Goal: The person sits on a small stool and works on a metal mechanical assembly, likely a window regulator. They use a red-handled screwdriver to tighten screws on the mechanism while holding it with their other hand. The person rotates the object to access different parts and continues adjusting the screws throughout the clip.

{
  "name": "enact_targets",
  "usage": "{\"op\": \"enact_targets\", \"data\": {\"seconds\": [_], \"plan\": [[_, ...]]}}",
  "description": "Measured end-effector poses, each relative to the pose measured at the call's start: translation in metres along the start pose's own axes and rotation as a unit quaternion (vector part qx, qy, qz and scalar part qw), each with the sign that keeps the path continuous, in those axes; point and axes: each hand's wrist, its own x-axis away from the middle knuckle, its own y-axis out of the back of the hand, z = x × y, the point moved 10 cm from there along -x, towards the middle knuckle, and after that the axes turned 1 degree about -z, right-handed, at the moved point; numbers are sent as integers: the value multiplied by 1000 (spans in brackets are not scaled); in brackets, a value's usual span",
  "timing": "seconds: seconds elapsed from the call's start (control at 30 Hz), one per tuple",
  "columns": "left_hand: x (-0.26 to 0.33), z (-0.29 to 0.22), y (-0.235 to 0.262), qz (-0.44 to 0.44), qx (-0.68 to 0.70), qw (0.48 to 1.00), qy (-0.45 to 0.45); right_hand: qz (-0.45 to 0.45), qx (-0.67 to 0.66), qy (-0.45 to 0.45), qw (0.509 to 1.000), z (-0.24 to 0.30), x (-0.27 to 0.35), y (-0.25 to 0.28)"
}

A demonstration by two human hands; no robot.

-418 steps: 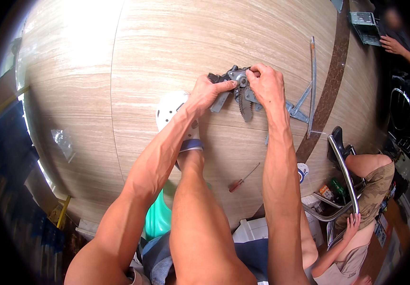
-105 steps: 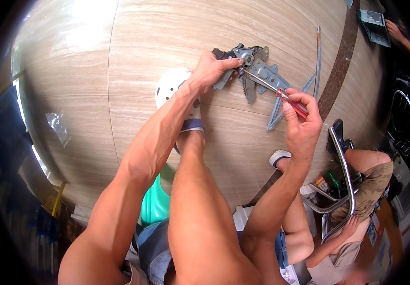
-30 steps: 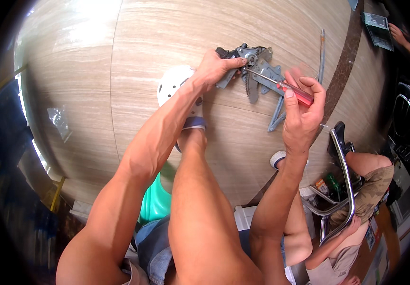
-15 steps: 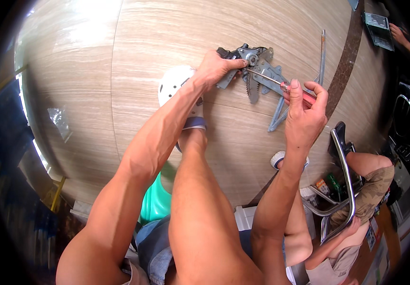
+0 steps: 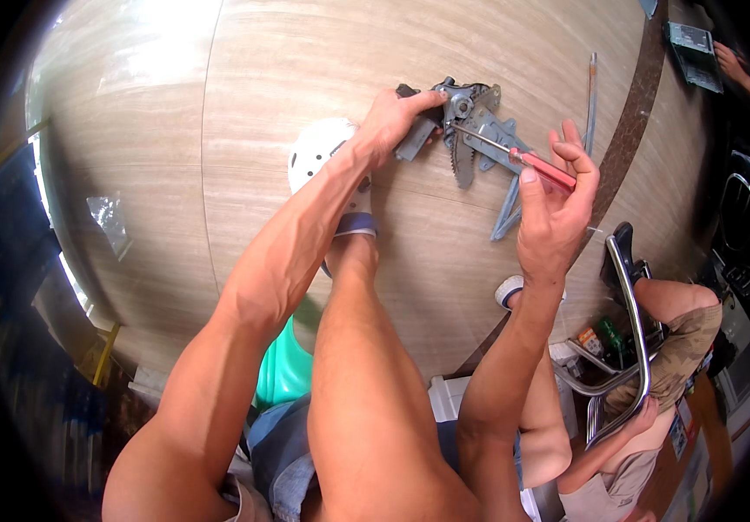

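Observation:
A car window regulator (image 5: 505, 137) of grey metal, with a toothed gear sector and long rails, lies in front of me on the floor. My left hand (image 5: 390, 120) is closed round the dark motor end, its thumb stretched over the top; its other fingers are mostly hidden. From the right, my right hand (image 5: 556, 213) holds a screwdriver (image 5: 547, 170) by its red handle, with thumb and fingers loose about it. The screwdriver's shaft slants to the left, its tip at the regulator beside the round gear hub. Whether the tip sits in a screw is too small to tell.
My foot in a white clog (image 5: 310, 157) stands close to the regulator's left. Below is something green plastic (image 5: 286, 370). A metal-framed chair (image 5: 640, 331) and a seated person are at the lower right. Another person's hand (image 5: 727, 63) is by a grey metal part (image 5: 692, 54).
My right hand's fingers have loosened and spread upward, the thumb has dropped lower, and more of the red handle shows. My left thumb has shifted slightly up and left on the motor end.

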Motion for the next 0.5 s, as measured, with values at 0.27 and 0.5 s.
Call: {"op": "enact_targets", "data": {"seconds": [0.27,0.5], "plan": [[-3,2,6,-2,38,999,-7,26,154,-244,957,-11,2,4],[-5,4,6,3,44,999,-10,20,-62,-115,991,-1,1,-6]]}}
